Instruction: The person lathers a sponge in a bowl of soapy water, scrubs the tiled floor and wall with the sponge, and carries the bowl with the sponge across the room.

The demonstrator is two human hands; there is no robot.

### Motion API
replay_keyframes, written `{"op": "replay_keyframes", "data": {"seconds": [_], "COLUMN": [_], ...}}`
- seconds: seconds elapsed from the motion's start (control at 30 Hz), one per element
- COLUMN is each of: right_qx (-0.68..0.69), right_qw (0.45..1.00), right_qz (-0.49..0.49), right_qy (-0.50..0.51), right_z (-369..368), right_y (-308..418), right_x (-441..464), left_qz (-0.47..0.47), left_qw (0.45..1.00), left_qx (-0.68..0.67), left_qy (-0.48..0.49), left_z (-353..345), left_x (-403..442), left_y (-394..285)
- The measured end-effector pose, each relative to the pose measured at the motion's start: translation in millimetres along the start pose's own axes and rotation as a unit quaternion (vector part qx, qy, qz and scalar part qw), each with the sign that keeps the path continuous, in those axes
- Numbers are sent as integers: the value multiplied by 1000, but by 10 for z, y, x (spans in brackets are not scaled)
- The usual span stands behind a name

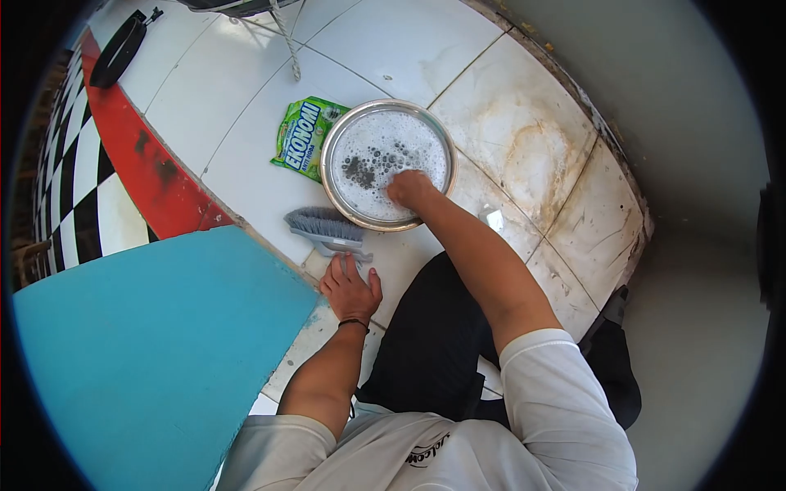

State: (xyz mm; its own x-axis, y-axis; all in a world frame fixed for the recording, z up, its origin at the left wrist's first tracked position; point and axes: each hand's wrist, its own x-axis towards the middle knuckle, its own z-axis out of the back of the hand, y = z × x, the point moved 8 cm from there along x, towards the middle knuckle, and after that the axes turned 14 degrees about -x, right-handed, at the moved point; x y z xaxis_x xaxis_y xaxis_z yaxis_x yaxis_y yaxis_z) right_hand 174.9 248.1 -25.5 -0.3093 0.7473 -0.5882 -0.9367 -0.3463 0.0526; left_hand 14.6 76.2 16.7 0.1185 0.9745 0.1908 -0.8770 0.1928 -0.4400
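Observation:
A round metal basin (449, 168) of foamy water sits on the tiled floor, with a dark bubbly patch in the foam. My right hand (412, 189) is inside the basin at its near right side, curled closed with the fingertips sunk in the suds; whatever it may hold is hidden. My left hand (350, 288) rests low with its fingers spread, its fingertips at the near side of a grey scrub brush (327, 227). The brush lies beside the basin, grey bristles facing away from me. Against the basin's left rim lies a green Ekonomi soap pouch (307, 137).
A turquoise surface (155, 327) fills the lower left, beside a red strip (155, 180) and checkered tiles. A black pan-like object (119, 51) lies at the upper left. A rope (285, 41) hangs at the top. A grey wall (688, 123) bounds the right; stained tiles (532, 155) lie before it.

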Motion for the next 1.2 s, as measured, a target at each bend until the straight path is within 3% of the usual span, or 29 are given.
{"op": "replay_keyframes", "data": {"seconds": [0.2,0.3,0.4,0.5,0.6,0.7,0.8,0.93,1.03,1.2], "right_qx": [172,195,157,232,263,350,638,874,871,869], "right_qw": [967,969,956,928,912,912,754,467,469,493], "right_qz": [-31,-17,-1,20,25,-26,-33,130,139,46], "right_qy": [-187,-153,-247,-290,-313,-210,-155,-35,-36,-17], "right_z": [221,298,526,607,761,776,636,1000,948,792], "right_y": [-128,-187,-195,-293,-399,-538,-643,-267,-226,-139], "right_x": [-61,-39,-236,-312,-490,-523,-476,-826,-740,-558], "left_qz": [-5,-11,-13,-11,-10,-7,-7,-3,-1,-4], "left_qw": [1000,1000,1000,1000,1000,1000,1000,1000,1000,1000], "left_qx": [4,7,7,9,9,6,7,7,6,11], "left_qy": [-2,-9,-9,-8,-8,-8,-10,-5,-7,-7], "left_z": [11,40,43,34,36,42,46,41,36,40], "left_x": [10,24,29,18,25,26,24,23,18,23], "left_y": [-9,-40,-41,-38,-48,-41,-52,-45,-39,-49]}}
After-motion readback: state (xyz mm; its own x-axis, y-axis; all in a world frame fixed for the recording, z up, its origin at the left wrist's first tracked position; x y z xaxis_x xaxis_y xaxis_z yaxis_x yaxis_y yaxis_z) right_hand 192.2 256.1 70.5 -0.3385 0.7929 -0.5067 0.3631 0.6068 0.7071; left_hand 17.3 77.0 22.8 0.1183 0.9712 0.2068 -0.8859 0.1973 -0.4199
